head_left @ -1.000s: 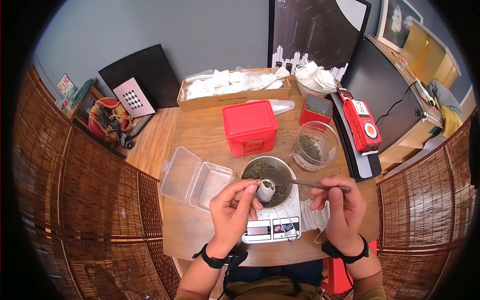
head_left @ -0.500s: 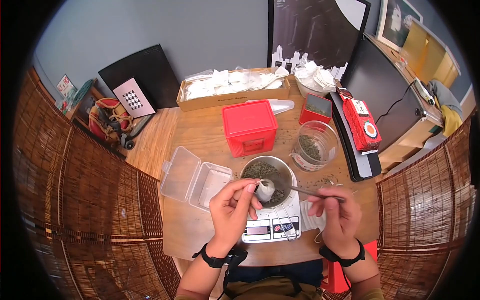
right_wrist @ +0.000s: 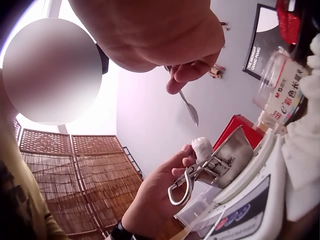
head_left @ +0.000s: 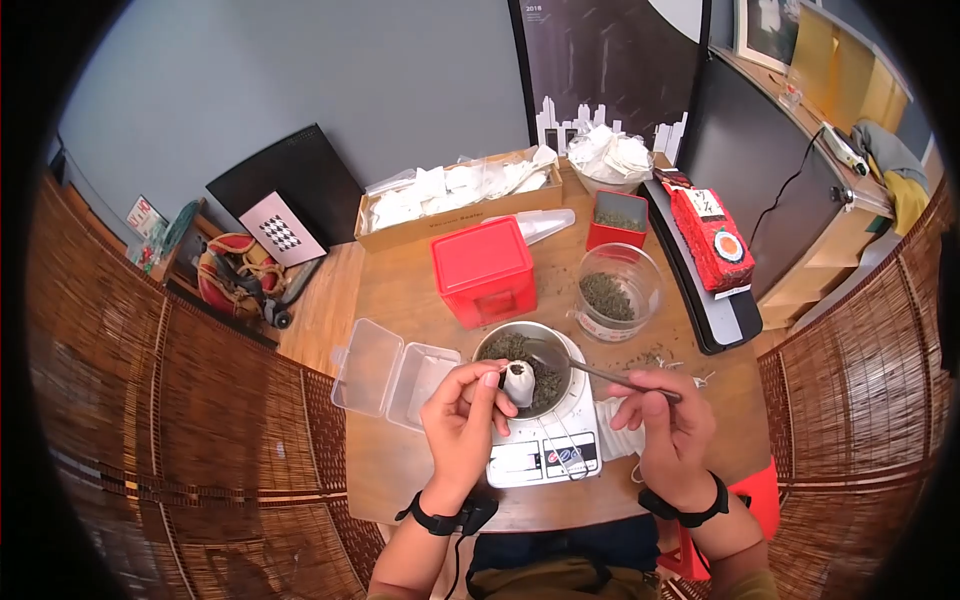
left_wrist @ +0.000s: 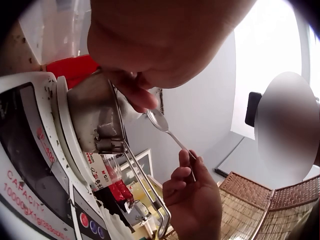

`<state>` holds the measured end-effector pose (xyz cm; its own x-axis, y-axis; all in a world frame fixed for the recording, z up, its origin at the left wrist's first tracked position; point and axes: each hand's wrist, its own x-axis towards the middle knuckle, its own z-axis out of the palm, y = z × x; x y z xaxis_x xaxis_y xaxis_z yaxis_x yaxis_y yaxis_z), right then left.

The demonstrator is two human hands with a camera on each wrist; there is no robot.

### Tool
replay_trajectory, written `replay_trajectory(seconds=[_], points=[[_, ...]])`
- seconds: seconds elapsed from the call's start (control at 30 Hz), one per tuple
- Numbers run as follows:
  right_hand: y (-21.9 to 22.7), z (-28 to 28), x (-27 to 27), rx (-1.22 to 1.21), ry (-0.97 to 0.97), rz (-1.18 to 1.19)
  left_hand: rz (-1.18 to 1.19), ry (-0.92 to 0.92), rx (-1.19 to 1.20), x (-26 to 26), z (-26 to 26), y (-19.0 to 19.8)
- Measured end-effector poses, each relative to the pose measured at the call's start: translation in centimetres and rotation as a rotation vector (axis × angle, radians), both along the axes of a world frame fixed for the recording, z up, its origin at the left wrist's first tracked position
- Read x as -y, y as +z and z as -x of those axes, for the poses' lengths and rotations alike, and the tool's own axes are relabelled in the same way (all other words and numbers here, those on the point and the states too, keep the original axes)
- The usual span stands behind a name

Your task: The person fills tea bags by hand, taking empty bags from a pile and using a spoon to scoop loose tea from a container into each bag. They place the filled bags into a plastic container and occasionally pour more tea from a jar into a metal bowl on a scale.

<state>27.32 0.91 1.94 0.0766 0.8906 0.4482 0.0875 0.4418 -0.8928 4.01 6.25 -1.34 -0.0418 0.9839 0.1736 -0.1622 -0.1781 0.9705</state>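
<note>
My left hand [head_left: 458, 412] pinches a small white tea bag [head_left: 520, 388] by its rim, its open mouth facing up with dark leaves inside. The bag is held over a metal pot [head_left: 560, 392] of dried tea leaves. This pot sits on a white digital scale [head_left: 510, 465], its wire handle pointing toward me. In my right hand [head_left: 672, 430] is a metal spoon [head_left: 600, 373], held by the end of its handle. The spoon's bowl is over the pot, just right of the bag's mouth. In the right wrist view the spoon [right_wrist: 190, 111] is above the bag [right_wrist: 201, 148].
A lidded plastic box [head_left: 412, 395] lies open on the left. Behind the pot are a red canister [head_left: 484, 270], a clear jar [head_left: 620, 290] of leaves and a red tin [head_left: 617, 217]. White bags fill a cardboard box [head_left: 460, 218]. Stacked white bags [head_left: 622, 437] lie beside the scale.
The spoon has drawn back from over the bag's mouth to its right. The bag's mouth now shows leaves inside. The head view has shifted and tilted slightly.
</note>
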Motion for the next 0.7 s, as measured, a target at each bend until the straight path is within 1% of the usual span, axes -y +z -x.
replay_trajectory(seconds=[0.07, 0.2, 0.27, 0.3, 0.37, 0.4, 0.47, 0.5, 0.57, 0.7], points=[[0.0, -0.3, -0.1, 0.002, 0.044, 0.037, -0.004, -0.003, 0.001, 0.3, -0.1, 0.2], [-0.7, -0.3, 0.2, -0.080, 0.037, 0.047, -0.003, 0.013, -0.023, 0.6, -0.5, 1.0], [-0.4, -0.5, 0.2, -0.031, 0.110, 0.124, -0.030, 0.035, -0.044, 0.9, -0.5, 1.1], [-0.7, -0.4, 0.4, -0.035, 0.119, 0.123, -0.030, 0.043, -0.049, 1.1, -0.5, 1.2], [-1.3, -0.3, 0.6, -0.062, 0.038, 0.052, -0.017, 0.063, -0.060, 1.1, -0.5, 1.4], [-1.2, -0.3, 0.5, -0.062, 0.048, 0.050, -0.020, 0.073, -0.060, 1.2, -0.5, 1.4], [-0.7, -0.2, 0.4, -0.054, 0.118, 0.132, -0.037, 0.077, -0.077, 1.3, -0.4, 1.8], [-0.8, -0.3, 0.5, -0.054, 0.119, 0.126, -0.042, 0.077, -0.077, 1.2, -0.4, 2.0], [-1.3, -0.4, 0.9, -0.060, 0.055, -0.009, -0.003, 0.095, -0.117, 1.3, -0.4, 2.3], [-0.9, 0.0, 0.6, 0.014, 0.112, 0.021, -0.007, 0.093, -0.112, 1.0, -0.5, 2.7]])
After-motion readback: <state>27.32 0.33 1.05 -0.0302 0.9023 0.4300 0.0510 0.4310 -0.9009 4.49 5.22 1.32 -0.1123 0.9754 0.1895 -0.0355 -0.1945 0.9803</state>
